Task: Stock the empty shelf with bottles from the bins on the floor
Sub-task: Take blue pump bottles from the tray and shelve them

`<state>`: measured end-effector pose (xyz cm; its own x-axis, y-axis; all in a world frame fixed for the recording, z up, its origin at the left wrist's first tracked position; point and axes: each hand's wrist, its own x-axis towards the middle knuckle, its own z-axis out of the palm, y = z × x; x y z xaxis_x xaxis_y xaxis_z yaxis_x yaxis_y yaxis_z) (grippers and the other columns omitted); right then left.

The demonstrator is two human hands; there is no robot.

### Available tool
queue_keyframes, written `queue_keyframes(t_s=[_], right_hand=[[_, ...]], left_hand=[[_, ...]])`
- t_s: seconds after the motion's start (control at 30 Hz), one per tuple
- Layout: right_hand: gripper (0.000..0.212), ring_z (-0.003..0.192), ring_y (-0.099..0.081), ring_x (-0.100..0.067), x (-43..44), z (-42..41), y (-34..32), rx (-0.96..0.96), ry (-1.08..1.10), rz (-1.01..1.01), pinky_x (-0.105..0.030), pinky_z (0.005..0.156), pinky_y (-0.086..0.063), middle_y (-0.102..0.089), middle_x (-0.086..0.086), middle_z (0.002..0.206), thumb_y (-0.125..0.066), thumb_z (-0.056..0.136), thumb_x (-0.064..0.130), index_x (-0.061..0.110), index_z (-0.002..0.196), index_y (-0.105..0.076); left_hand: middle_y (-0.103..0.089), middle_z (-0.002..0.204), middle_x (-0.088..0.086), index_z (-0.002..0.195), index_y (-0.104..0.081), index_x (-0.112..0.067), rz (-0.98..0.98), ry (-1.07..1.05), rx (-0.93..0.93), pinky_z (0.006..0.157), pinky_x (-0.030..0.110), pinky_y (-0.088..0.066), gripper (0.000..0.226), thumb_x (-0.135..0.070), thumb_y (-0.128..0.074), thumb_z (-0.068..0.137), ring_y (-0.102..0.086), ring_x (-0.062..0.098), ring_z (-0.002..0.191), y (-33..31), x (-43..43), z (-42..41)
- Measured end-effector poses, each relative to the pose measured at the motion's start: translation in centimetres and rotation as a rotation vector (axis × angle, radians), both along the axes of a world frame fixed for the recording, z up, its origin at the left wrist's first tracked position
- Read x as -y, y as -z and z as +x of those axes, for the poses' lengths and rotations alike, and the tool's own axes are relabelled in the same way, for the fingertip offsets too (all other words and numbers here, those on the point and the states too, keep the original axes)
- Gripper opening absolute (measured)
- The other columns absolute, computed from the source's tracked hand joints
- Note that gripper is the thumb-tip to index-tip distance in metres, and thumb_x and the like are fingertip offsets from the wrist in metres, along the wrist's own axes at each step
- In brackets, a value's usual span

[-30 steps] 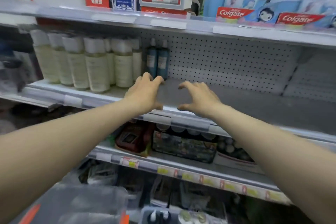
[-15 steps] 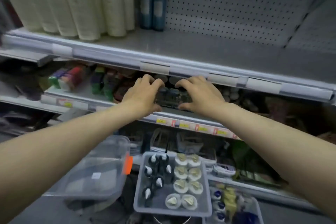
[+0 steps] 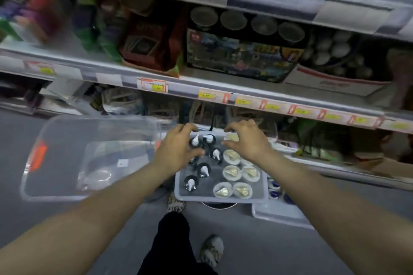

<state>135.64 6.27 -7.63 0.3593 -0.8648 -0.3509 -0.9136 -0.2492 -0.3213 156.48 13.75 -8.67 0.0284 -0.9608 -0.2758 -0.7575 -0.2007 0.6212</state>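
1. Your left hand (image 3: 176, 149) hangs over the far-left corner of the grey bin (image 3: 221, 197) on the floor (image 3: 257, 252). The fingers are half-curled and spread, bracketing a dark bottle (image 3: 194, 140) with a white nozzle. Contact: cannot tell.
2. Your right hand (image 3: 247, 140) has the same posture over a cream-capped bottle (image 3: 231, 137) at the bin's far edge. Grip: cannot tell.
3. Bin contents: dark bottles on the left, cream-capped ones on the right, all upright.
4. A clear bin (image 3: 29, 163) sits just left of the grey one.
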Motion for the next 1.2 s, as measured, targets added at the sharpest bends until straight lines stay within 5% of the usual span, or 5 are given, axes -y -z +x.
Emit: queue_keyframes(t_s=[0.23,0.53,0.8,1.03,1.2], right_hand=[[0.027,0.104,-0.064,-0.022,-3.3,-0.1,12.3,0.152,0.216,0.297,-0.034,0.087,-0.051,-0.073,-0.002,0.109,-0.076,0.087,0.033,0.022,0.111,-0.073],[0.041,0.121,-0.058,-0.016,-3.2,0.5,22.4,0.292,0.281,0.528,-0.03,0.101,-0.045,-0.065,0.002,0.131,-0.074,0.09,0.034,0.027,0.129,-0.065],[0.043,0.127,-0.055,-0.01,-2.5,1.0,26.5,0.399,0.279,0.652,-0.027,0.11,-0.041,-0.061,0.01,0.133,-0.07,0.093,0.029,0.033,0.135,-0.06],[0.042,0.13,-0.053,-0.012,-2.3,1.7,27.9,0.317,0.152,0.673,-0.019,0.106,-0.036,-0.059,0.003,0.142,-0.06,0.099,0.037,0.027,0.14,-0.058],[0.044,0.123,-0.06,-0.024,-2.5,1.9,28.6,0.25,0.168,0.624,-0.036,0.11,-0.043,-0.063,-0.004,0.137,-0.054,0.101,0.044,0.022,0.138,-0.06]], left_hand=[[-0.064,0.119,0.012,0.125,-0.06,-0.013,0.161,-0.331,-0.208,0.095,0.035,-0.043,0.059,-0.033,-0.085,0.075,-0.052,0.03,0.118,13.4,-4.8,-2.6],[-0.052,0.137,0.014,0.137,-0.05,-0.01,0.354,-0.512,-0.263,0.092,0.021,-0.031,0.082,-0.035,-0.088,0.069,-0.046,0.029,0.127,25.2,-7.6,-3.3],[-0.061,0.127,0.004,0.134,-0.051,-0.014,0.339,-0.581,-0.417,0.101,0.043,-0.047,0.077,-0.03,-0.089,0.069,-0.057,0.02,0.118,29.3,-9.2,-4.4],[-0.066,0.115,-0.006,0.135,-0.053,-0.024,0.289,-0.607,-0.469,0.097,0.032,-0.049,0.075,-0.033,-0.088,0.07,-0.061,0.01,0.108,30.9,-9.7,-4.3],[-0.066,0.118,-0.008,0.137,-0.055,-0.027,0.31,-0.48,-0.446,0.101,0.027,-0.045,0.075,-0.034,-0.088,0.07,-0.059,0.009,0.111,31.1,-8.8,-2.9]])
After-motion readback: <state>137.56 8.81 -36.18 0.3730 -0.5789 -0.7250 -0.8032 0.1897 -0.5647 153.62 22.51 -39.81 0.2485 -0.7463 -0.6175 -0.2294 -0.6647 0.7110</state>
